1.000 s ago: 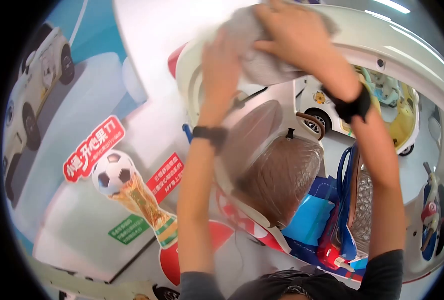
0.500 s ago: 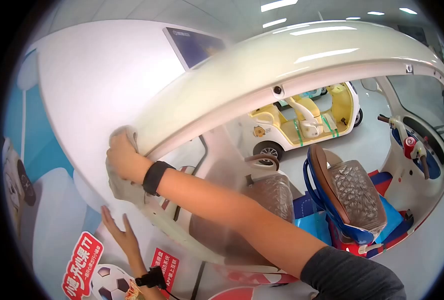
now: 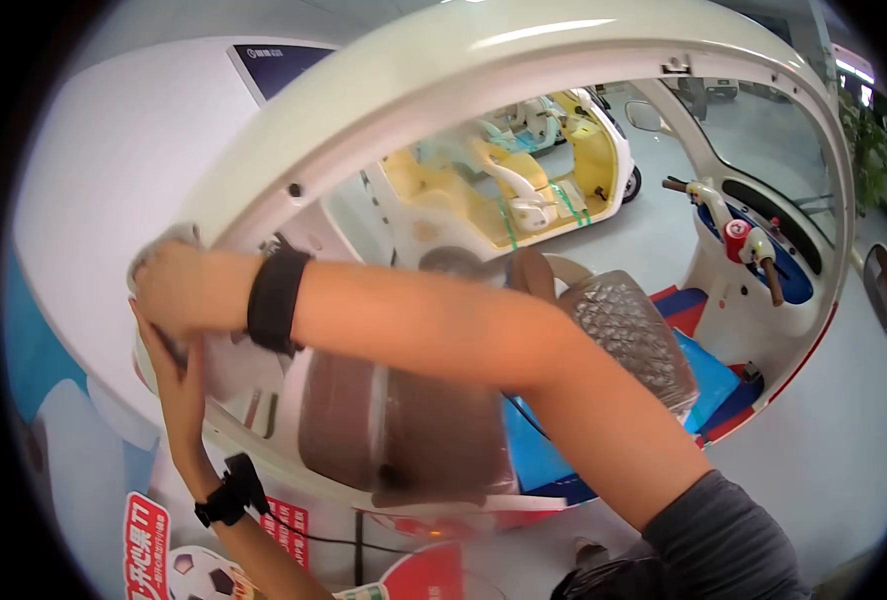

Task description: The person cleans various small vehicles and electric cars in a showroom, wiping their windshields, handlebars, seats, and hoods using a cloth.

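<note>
My right hand (image 3: 179, 287) presses a grey cloth (image 3: 186, 236) against the rear roof pillar of a cream-white small vehicle (image 3: 404, 105). Its fingers are bent over the cloth and slightly blurred; a black band circles the wrist. Just below, my left hand (image 3: 177, 385) is raised with its fingers stretched up along the pillar, its fingertips close to the right hand. A black strap with a small device and cable is on the left wrist. The cloth is partly hidden behind the right hand.
Inside the vehicle are plastic-covered brown seats (image 3: 419, 430) and a handlebar (image 3: 734, 235). A yellow-and-white vehicle (image 3: 504, 185) stands beyond. A side mirror (image 3: 886, 290) is at the right, a football sign (image 3: 199, 575) at the lower left.
The view has shifted rightward along the vehicle. The right hand with the cloth has moved down the roof's rear end, and the left hand has come up close to it.
</note>
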Available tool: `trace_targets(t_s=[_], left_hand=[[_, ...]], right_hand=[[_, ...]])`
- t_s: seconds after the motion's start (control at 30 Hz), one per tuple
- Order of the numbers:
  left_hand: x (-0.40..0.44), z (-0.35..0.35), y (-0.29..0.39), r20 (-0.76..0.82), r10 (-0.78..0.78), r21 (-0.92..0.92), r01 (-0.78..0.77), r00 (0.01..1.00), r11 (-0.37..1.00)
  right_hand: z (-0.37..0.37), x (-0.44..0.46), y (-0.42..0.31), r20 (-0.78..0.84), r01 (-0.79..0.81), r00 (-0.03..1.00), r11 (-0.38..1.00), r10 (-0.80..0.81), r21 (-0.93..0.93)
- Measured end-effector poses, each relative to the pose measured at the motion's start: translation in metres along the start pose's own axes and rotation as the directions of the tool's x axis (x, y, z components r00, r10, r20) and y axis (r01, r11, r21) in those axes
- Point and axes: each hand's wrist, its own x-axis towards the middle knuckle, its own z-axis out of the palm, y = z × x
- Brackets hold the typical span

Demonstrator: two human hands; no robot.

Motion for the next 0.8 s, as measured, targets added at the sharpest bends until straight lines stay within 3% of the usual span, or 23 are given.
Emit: trace_targets(t_s=[0.2,0.3,0.4,0.47,0.53,0.57,0.67,0.8], left_hand=[[0.033,0.047,0.08,-0.074,0.103,0.116,-0.094,0.992,0.989],[0.055,0.065,0.141,-0.073,0.23,0.073,-0.225,0.97,0.972],[0.067,0.088,0.193,-0.111,0.364,0.16,-0.345,0.925,0.925],[0.074,0.102,0.223,-0.108,0.403,0.178,-0.381,0.909,0.907],[0.086,0.114,0.258,-0.103,0.454,0.171,-0.434,0.885,0.885],[0.09,0.122,0.272,-0.084,0.486,0.159,-0.469,0.87,0.868],[0.108,0.143,0.311,-0.046,0.499,0.083,-0.494,0.866,0.865],[0.142,0.167,0.323,-0.022,0.619,0.29,-0.588,0.785,0.756]], right_hand=[[-0.084,-0.083,0.048,-0.156,-0.031,0.987,0.999,0.028,-0.017],[-0.14,-0.125,0.068,-0.074,-0.145,0.986,0.986,0.151,0.083],[-0.185,-0.161,0.086,0.033,-0.176,0.984,0.984,0.177,-0.013],[-0.196,-0.188,0.105,-0.115,-0.129,0.986,0.99,0.122,-0.056],[-0.226,-0.217,0.12,-0.054,-0.133,0.99,0.982,0.127,-0.13],[-0.241,-0.231,0.128,0.024,-0.137,0.99,0.988,0.139,-0.066],[-0.279,-0.274,0.137,0.025,-0.186,0.982,0.977,0.189,-0.107],[-0.308,-0.311,0.144,0.022,-0.221,0.974,0.965,0.226,-0.14]])
